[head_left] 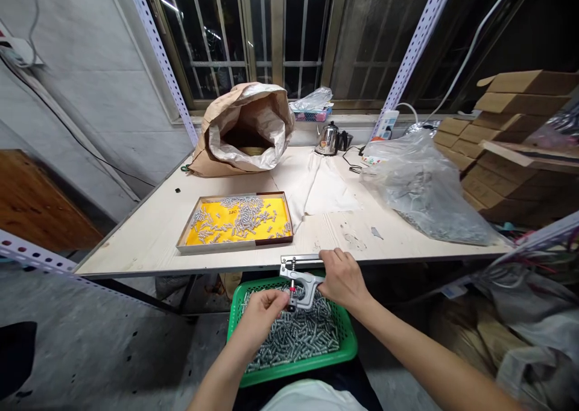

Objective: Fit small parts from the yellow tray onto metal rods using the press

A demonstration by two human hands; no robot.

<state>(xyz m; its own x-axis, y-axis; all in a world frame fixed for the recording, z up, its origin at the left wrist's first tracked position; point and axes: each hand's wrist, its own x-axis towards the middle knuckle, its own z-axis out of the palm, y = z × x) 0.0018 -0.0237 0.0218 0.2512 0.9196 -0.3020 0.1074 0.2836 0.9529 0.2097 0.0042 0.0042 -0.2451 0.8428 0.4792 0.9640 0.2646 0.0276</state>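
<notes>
My right hand [342,278] is closed round the handles of a silver hand-press plier [305,284], which has a C-shaped jaw and a small red ring on its spindle. At the lower end of the jaw, my left hand [266,308] has thumb and finger pinched together; whatever small piece they may hold is hidden. Both hands are above a green plastic basket [298,370] filled with small metal screw-like parts [294,338]. On the table, a shallow tray [235,247] with a yellow bottom carries more loose small metal parts [248,213].
The white table [145,233] has its front edge just beyond my hands. A large paper sack [203,139] lies open at the back left. A metal kettle [328,138], a clear plastic bag [434,187] and stacked cardboard boxes [502,175] are farther right. Metal shelf posts [414,46] frame the table.
</notes>
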